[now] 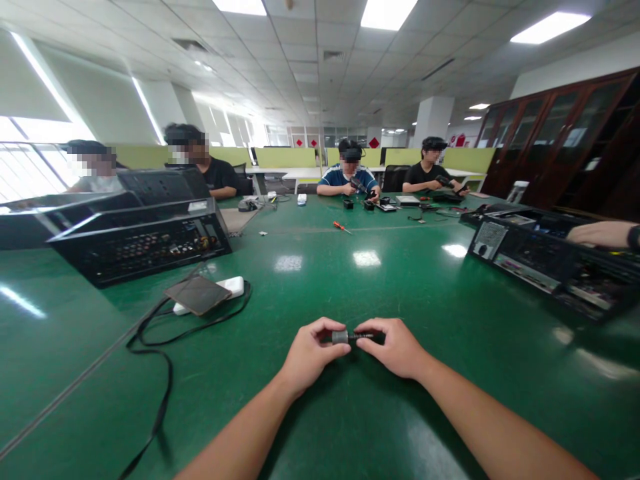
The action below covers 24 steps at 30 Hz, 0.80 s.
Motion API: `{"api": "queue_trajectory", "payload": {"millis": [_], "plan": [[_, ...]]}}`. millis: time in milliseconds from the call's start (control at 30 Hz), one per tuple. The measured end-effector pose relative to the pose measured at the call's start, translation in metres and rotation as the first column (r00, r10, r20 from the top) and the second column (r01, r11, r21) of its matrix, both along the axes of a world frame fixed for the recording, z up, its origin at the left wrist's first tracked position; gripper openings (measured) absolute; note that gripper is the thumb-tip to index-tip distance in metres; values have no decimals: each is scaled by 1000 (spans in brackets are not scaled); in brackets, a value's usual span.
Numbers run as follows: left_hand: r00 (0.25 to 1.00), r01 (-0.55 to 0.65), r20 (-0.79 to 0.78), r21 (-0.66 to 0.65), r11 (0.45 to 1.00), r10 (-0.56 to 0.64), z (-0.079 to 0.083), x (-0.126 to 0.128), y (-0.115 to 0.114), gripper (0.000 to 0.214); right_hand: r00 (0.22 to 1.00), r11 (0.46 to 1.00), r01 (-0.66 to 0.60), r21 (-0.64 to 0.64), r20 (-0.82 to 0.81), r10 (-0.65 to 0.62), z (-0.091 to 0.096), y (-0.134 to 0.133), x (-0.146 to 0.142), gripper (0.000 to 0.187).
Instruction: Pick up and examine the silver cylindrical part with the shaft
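Grey, perhaps metal: looks to be a small cylinder (340,337) with a thin dark shaft (361,336), held level over the table (320,283) between left hand (306,353) and right hand (399,348). Gripped by the cylinder in nearly closed left fingers, pinched at the shaft by the right; too small in view to tell how firmly. Likely light, stiff, somewhat slippery; best held by the wider cylinder. To skirt on the left: black cable (169,377), white adapter (236,286), dark panel (197,295); farther off, screwdriver (341,227) and computer case (145,248).

The head camera looks forward and down at nearby hands (306,357)
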<state>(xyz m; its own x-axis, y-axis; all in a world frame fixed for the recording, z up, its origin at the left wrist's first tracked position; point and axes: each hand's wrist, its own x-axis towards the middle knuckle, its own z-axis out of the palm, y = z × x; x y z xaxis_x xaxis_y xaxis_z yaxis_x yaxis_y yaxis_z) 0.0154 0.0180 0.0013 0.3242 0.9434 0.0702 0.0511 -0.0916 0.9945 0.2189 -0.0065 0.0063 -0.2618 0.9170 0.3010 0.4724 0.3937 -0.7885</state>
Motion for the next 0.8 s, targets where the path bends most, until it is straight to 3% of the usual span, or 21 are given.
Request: {"api": "queue_trajectory", "payload": {"millis": [800], "plan": [[998,-34,45,-20,999,35,-1,-2,0,32,1000,1000,-1,-16,2,1,-1,2,3,19]]}}
